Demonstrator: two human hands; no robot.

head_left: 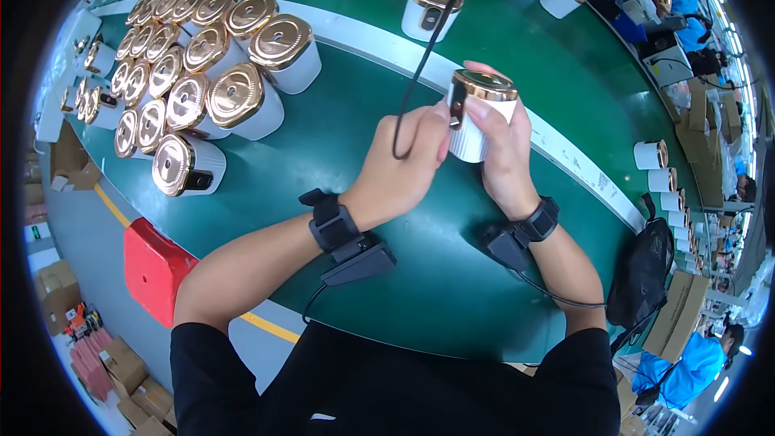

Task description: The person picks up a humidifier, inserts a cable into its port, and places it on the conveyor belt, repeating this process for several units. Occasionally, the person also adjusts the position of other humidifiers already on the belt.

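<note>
A white ribbed canister-shaped device (468, 142) with a shiny gold top and a dark oval panel is held upright above the green table (436, 266). My right hand (510, 163) wraps around its right side, thumb across the front and fingertips behind the gold rim. Beside the dark panel, the fingers of my left hand (397, 165) are pinched together at the device's left edge; whatever lies between them is too small to make out. A thin black cable (420, 73) hangs down in front of my left hand. Both wrists wear black straps with small black modules.
Many similar gold-topped devices (242, 101) stand grouped on the table's left. Beyond a white rail (565, 157), a green belt (517, 40) carries more of them. A red stool (153, 270) stands at left, a black mesh bag (643, 270) at right. Co-workers are at right.
</note>
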